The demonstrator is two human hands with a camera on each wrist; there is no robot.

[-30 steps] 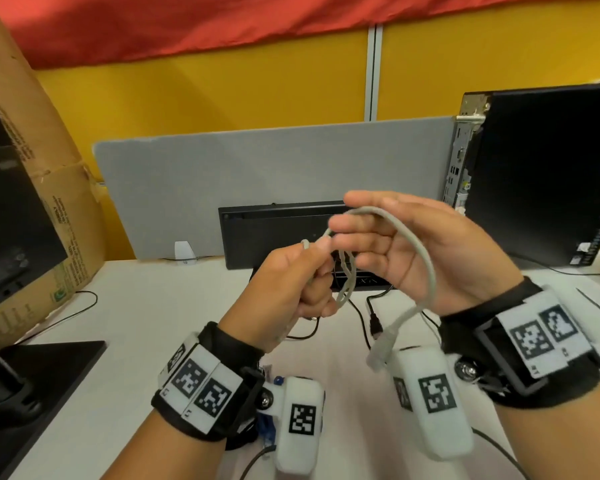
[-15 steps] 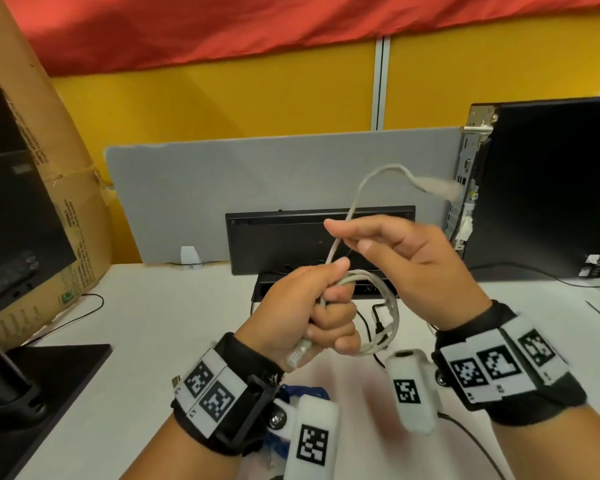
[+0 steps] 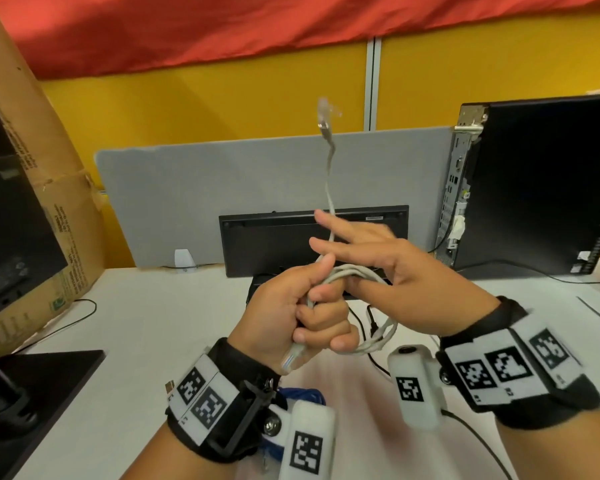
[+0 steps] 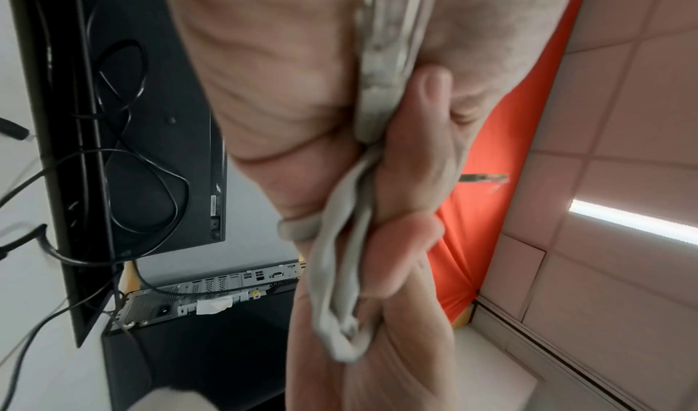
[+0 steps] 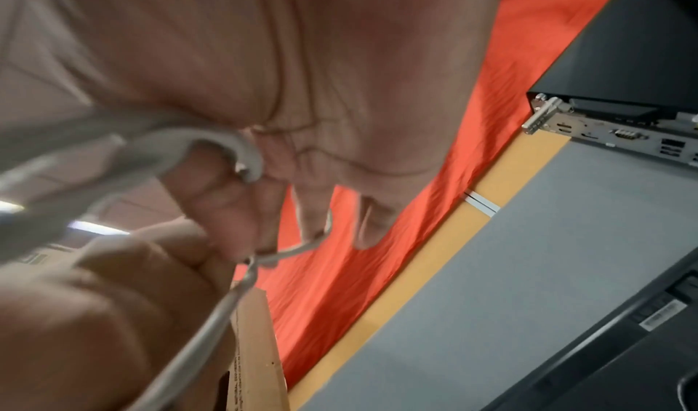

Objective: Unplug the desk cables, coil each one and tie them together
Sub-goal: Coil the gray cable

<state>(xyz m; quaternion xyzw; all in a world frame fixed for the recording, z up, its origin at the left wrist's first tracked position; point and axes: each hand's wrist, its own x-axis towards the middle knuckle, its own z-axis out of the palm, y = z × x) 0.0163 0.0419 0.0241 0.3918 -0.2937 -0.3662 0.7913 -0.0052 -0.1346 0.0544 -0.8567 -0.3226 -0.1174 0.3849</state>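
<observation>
Swinging upright now, grey cable free end w/ plug pointed up vs. rightward before. Left hand fist grips coil; right hand fingers straight, loose.

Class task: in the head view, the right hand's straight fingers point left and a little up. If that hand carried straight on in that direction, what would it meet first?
Probably the grey cable, whose loose end rises right at the right hand's fingertips; it may already touch them. Beyond it the way looks free, though depth is unclear.
</observation>
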